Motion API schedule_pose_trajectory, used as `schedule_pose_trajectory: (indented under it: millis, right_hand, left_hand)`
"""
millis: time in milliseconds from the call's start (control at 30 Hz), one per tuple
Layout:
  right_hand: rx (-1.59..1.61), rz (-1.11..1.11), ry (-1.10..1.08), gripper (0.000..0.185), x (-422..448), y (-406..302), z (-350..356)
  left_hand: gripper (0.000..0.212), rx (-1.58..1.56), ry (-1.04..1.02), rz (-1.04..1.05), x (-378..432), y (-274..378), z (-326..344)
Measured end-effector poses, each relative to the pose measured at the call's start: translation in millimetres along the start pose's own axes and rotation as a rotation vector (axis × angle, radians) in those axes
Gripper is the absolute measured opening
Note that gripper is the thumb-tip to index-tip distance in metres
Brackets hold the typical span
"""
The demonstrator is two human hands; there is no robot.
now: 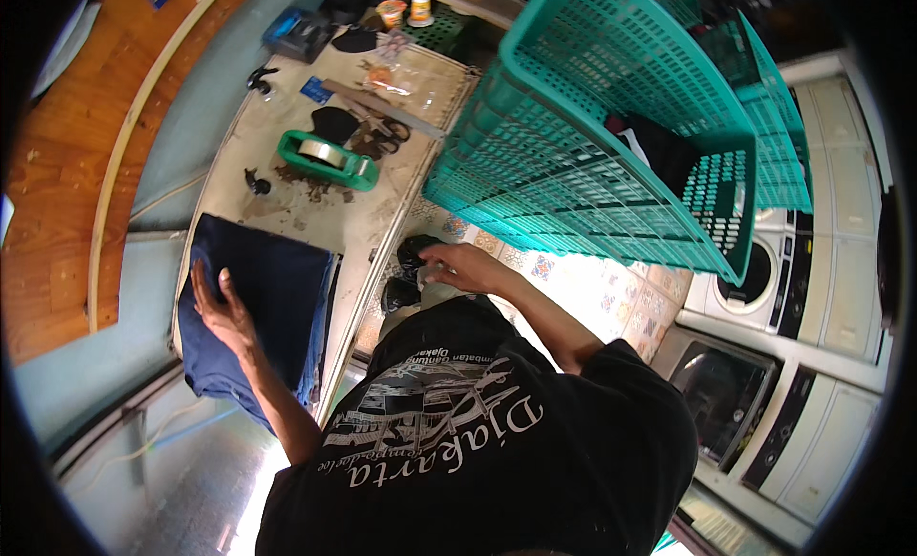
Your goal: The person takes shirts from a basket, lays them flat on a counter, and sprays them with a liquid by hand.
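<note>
My left hand [226,316] rests flat, fingers spread, on a stack of folded dark navy cloth [269,291], probably garments. Blue denim [319,334] shows along the stack's right edge. The stack lies at the near end of a worn, pale tabletop [286,223] and hangs a little over its edge. To the right, my right hand [469,266] hovers off the table's side in front of my body. Its fingers are loosely bent, thumb apart, and nothing shows in its grasp. Dark shiny things [415,255] lie below its fingertips; I cannot tell what they are.
A green tape dispenser [329,158], scissors [390,133] and a wooden stick [387,108] lie farther up the table. Beside the table, a large teal plastic basket [559,155] holds dark cloth [659,151]. Front-loading machines [745,276] line the right side above a patterned tile floor [544,266].
</note>
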State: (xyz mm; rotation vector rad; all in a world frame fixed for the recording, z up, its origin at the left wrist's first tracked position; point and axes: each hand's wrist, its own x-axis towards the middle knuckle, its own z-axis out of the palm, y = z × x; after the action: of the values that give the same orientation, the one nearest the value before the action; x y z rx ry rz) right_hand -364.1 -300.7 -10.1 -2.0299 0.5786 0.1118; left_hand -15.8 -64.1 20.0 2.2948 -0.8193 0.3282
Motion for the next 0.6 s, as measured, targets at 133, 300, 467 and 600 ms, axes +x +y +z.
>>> schedule_pose_trajectory:
  millis: [133,300,467,600]
  right_hand:
    - [0.034,0.111,0.060,0.042,-79,1,-35]
    - [0.133,0.123,0.206,0.035,-143,-47,-127]
    - [-0.003,0.083,0.211,0.030,-193,-69,-237]
    - [-0.036,0.100,0.339,0.027,-220,-39,-321]
  left_hand:
    - [0.044,-0.074,0.071,0.081,8,17,-1]
    - [0.041,-0.267,0.019,0.112,28,93,11]
    - [0.041,-0.623,-0.249,0.138,46,205,40]
    - [0.043,-0.776,-0.305,0.201,61,299,64]
